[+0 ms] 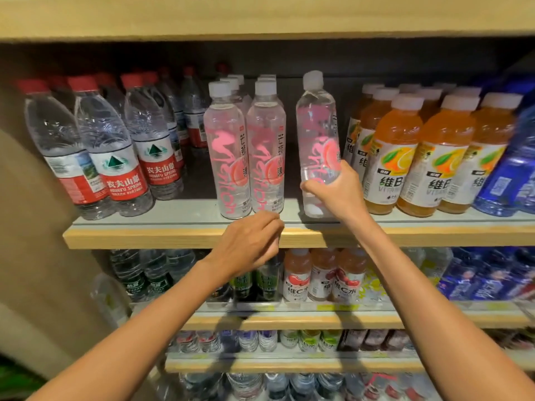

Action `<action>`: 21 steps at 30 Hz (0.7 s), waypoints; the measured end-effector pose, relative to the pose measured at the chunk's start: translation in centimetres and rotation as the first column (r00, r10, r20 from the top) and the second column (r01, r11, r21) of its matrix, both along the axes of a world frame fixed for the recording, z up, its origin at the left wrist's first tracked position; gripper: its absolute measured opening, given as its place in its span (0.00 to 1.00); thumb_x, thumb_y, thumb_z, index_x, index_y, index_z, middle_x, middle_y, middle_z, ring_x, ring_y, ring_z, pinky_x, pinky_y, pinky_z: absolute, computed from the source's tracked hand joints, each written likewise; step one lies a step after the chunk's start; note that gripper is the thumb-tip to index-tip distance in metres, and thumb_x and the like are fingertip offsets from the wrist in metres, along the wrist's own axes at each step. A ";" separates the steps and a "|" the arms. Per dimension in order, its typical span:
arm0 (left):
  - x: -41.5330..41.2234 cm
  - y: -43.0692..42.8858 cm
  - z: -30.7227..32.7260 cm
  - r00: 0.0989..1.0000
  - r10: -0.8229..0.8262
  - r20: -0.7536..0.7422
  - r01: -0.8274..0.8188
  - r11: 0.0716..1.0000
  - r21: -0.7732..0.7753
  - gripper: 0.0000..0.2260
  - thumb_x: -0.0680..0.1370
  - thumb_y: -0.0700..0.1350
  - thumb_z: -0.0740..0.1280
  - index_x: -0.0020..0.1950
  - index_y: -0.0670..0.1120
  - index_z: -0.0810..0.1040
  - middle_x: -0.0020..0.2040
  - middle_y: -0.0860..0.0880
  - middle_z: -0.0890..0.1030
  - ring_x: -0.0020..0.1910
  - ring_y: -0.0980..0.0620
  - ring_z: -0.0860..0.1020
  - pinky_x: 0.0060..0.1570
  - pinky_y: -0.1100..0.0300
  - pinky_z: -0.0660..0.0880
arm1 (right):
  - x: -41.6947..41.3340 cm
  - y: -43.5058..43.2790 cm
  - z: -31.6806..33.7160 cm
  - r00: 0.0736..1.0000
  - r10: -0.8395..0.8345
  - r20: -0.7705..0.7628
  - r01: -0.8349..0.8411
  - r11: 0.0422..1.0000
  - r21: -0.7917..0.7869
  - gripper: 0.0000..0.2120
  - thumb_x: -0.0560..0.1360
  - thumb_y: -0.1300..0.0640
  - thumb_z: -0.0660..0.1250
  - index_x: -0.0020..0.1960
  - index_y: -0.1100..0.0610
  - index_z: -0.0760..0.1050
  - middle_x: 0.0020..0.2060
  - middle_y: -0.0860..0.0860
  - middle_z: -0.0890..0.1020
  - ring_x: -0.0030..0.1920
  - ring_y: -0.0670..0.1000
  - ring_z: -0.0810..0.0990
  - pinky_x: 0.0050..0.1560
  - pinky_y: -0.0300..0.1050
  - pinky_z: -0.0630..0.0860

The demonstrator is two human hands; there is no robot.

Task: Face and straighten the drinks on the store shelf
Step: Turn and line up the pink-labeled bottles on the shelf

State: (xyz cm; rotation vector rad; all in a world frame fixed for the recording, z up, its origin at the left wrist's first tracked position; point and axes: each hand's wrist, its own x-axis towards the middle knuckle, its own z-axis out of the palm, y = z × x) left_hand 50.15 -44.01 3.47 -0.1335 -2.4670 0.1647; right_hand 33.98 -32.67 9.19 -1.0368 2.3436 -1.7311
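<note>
Status: in progress, judged from the present layout.

1. At 9 o'clock in the view, the red-capped water bottles (115, 157) stand at the shelf (173, 235) front. The leftmost shows its back panel, so this group probably needs turning.
2. At 12 o'clock, the two pink-labelled bottles (246, 157) stand upright, touching, with their labels forward. This pair looks finished.
3. The left hand (252, 244) hovers at 6 o'clock of that pair, by the shelf lip, fingers loosely curled and holding nothing.
4. The third pink bottle (317, 125) stands at 3 o'clock of the pair, apart from it, near the front edge. Its label is rotated partly away. The right hand (335, 189) is wrapped around its lower body. Remaining work: rotate it and close the gap.
5. Toward 3 o'clock, the orange drinks (419, 157) face forward in even rows. The blue bottles (509, 169) at the far edge are too blurred to assess.
</note>
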 end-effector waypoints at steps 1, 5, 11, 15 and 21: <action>0.3 0.5 0.3 0.999 0.036 -0.029 -0.032 0.988 0.153 0.09 0.77 0.41 0.62 0.52 0.39 0.78 0.48 0.44 0.81 0.42 0.47 0.80 0.36 0.54 0.77 | 1.0 1.1 0.2 0.999 0.039 0.024 -0.038 0.999 -0.020 0.22 0.63 0.52 0.74 0.54 0.56 0.73 0.45 0.52 0.81 0.43 0.51 0.80 0.43 0.48 0.79; 0.0 3.0 4.0 0.981 0.133 -0.145 0.070 0.451 0.890 0.08 0.81 0.45 0.63 0.57 0.47 0.78 0.52 0.51 0.82 0.50 0.55 0.80 0.51 0.59 0.77 | 5.1 4.7 -0.1 0.972 0.203 0.120 -0.187 0.974 -0.128 0.19 0.63 0.59 0.75 0.52 0.52 0.73 0.43 0.55 0.83 0.37 0.46 0.79 0.40 0.47 0.79; -1.0 6.1 10.6 0.957 -0.068 -0.282 0.272 -0.126 0.954 0.17 0.77 0.58 0.63 0.55 0.47 0.79 0.51 0.46 0.83 0.50 0.49 0.82 0.52 0.56 0.78 | 10.2 6.5 -1.9 0.940 0.284 0.191 -0.251 0.951 -0.180 0.22 0.59 0.54 0.74 0.51 0.47 0.73 0.43 0.49 0.84 0.40 0.47 0.82 0.42 0.43 0.79; -1.4 7.9 10.7 0.958 0.081 -0.276 0.282 -0.073 0.957 0.17 0.70 0.51 0.75 0.54 0.45 0.79 0.41 0.51 0.83 0.38 0.56 0.81 0.38 0.63 0.79 | 11.5 6.7 -3.2 0.976 0.215 0.022 -0.210 0.969 -0.132 0.23 0.62 0.55 0.77 0.52 0.48 0.71 0.41 0.43 0.82 0.41 0.39 0.80 0.39 0.27 0.73; -1.4 7.1 11.2 0.946 0.032 -0.323 0.322 -0.222 0.920 0.13 0.65 0.44 0.77 0.46 0.43 0.80 0.39 0.47 0.81 0.37 0.49 0.80 0.39 0.56 0.79 | 10.2 7.5 -3.2 0.762 0.566 0.316 -0.436 0.808 -0.396 0.29 0.63 0.44 0.76 0.60 0.51 0.73 0.52 0.46 0.84 0.52 0.45 0.82 0.49 0.34 0.76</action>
